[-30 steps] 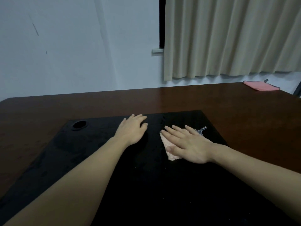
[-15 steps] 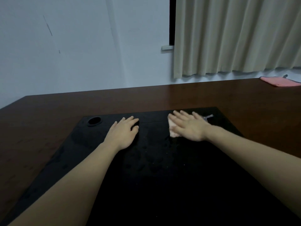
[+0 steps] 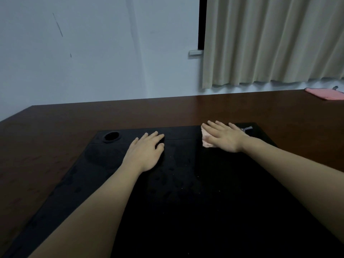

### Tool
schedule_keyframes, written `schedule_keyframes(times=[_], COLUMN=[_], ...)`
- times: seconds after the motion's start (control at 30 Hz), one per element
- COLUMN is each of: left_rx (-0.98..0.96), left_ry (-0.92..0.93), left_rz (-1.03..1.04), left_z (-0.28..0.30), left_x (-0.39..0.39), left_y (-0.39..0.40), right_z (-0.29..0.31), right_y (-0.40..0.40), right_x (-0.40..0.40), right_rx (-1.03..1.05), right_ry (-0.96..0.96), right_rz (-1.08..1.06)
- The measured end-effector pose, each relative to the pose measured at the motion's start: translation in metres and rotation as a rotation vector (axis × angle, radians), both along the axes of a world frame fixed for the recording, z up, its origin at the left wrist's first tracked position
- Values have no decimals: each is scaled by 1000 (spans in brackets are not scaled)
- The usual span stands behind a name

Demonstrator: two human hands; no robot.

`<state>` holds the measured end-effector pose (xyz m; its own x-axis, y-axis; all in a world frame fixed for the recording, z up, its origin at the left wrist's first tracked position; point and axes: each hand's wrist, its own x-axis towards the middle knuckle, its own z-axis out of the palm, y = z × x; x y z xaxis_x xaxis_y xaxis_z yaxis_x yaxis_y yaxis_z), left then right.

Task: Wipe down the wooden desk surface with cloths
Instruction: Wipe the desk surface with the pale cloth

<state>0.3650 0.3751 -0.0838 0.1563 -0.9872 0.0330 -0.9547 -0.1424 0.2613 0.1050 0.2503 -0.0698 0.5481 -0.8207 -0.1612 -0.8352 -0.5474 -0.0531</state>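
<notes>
- No brand, label or writing can be read anywhere in your view.
- Your right hand (image 3: 222,137) lies flat, fingers straight and a little spread, pressing the pale pink cloth (image 3: 205,139) onto the black mat (image 3: 186,202). The cloth shows only at your fingers' left side, and a grey patterned corner (image 3: 246,129) peeks out to the right of the hand.
- Your left hand (image 3: 145,152) rests palm down on the mat, fingers relaxed and close together, holding nothing.
- Both forearms reach forward from the lower corners.
- The cloth sits near the mat's far edge, right of centre.
- A round dark hole (image 3: 111,136) marks the mat's far left corner.
- Bare wooden desk (image 3: 167,110) runs around the mat on the left, far and right sides, up to the wall.
- A second pink cloth (image 3: 324,94) lies at the desk's far right, below the curtain (image 3: 270,40).
</notes>
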Motion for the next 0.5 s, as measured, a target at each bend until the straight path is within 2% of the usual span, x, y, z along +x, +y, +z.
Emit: schedule_keyframes(times=[0.13, 0.33, 0.5], left_rx=[0, 1, 6], left_ry=[6, -11, -14], left_rz=[0, 1, 4], left_z=[0, -1, -3], left_x=[0, 0, 2], left_y=[1, 0, -1], right_z=[0, 3, 4], right_y=[6, 104, 99], right_x=[26, 21, 8], right_rx=[12, 49, 63], right_ry=[9, 4, 14], right_rz=[-22, 331, 305])
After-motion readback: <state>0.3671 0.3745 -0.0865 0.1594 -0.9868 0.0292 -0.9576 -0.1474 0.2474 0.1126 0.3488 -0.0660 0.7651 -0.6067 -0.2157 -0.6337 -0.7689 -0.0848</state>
